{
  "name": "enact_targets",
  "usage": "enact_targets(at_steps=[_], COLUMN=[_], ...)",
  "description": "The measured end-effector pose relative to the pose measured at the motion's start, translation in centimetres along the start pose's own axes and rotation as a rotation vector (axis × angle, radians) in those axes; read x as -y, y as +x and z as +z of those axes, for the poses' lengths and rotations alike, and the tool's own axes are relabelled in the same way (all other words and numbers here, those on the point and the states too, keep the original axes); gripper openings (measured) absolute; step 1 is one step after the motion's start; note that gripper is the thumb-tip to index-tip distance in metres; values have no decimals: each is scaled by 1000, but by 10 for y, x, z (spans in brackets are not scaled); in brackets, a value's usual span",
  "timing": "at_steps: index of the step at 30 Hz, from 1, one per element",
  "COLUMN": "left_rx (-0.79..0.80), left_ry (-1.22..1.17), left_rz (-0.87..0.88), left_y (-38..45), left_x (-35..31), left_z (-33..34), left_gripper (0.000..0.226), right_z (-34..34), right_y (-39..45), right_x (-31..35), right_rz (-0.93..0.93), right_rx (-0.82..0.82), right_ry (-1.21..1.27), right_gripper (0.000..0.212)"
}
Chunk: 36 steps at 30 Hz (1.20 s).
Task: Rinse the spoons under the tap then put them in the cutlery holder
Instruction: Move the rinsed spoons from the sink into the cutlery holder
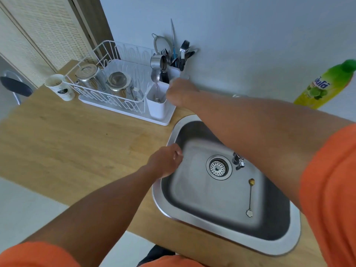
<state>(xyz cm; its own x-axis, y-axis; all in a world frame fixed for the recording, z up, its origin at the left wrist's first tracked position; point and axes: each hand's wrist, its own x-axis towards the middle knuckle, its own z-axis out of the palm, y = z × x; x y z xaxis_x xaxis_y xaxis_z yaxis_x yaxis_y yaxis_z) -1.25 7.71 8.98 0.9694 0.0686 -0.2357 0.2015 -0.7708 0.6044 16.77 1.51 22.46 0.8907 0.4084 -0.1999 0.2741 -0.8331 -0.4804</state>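
A white cutlery holder [157,108] hangs on the right end of the dish rack. Its back part is full of forks and knives. In its front compartment stands a silver spoon [155,76], bowl up. My right hand [180,93] is just right of the holder's rim, a small gap away from that spoon. Its fingers are blurred and turned away from me. A gold spoon [250,197] with a flower-shaped handle end lies on the sink [192,216] floor, right of the drain. My left hand [165,160] rests on the sink's left rim, fingers curled, holding nothing.
The tap [238,161] shows partly under my right forearm; no water is visible. The white wire dish rack [107,89] holds two steel jars. A paper cup [59,86] stands left of it. A green dish soap bottle [323,87] is at the far right wall.
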Motion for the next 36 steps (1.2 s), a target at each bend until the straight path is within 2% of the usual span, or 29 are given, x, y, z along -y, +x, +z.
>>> enact_targets(at_steps=[7, 12, 15, 18, 23, 29, 34, 36], left_rx=[-237, -253, -272, -303, -314, -221, -199, -191], left_ry=[134, 367, 524, 561, 456, 409, 391, 401], left_rz=[85, 85, 152, 197, 150, 136, 124, 117], left_y=[10, 15, 12, 9, -1, -1, 0, 1], left_x=[7, 31, 48, 58, 66, 64, 66, 69], left_z=[-15, -30, -31, -26, -12, -17, -18, -17], left_gripper=[16, 21, 19, 28, 44, 65, 67, 68], right_z=[31, 86, 124, 157, 179, 162, 155, 157], right_y=[-51, -111, -149, -185, -228, -243, -241, -241], right_x=[-68, -128, -149, -174, -225, -280, -307, -312], right_rz=[18, 70, 65, 113, 312, 606, 981, 1036], right_rx=[-143, -65, 13, 72, 144, 84, 16, 41], right_ry=[130, 149, 129, 126, 71, -45, 164, 191], right_gripper=[22, 21, 20, 27, 30, 29, 39, 39])
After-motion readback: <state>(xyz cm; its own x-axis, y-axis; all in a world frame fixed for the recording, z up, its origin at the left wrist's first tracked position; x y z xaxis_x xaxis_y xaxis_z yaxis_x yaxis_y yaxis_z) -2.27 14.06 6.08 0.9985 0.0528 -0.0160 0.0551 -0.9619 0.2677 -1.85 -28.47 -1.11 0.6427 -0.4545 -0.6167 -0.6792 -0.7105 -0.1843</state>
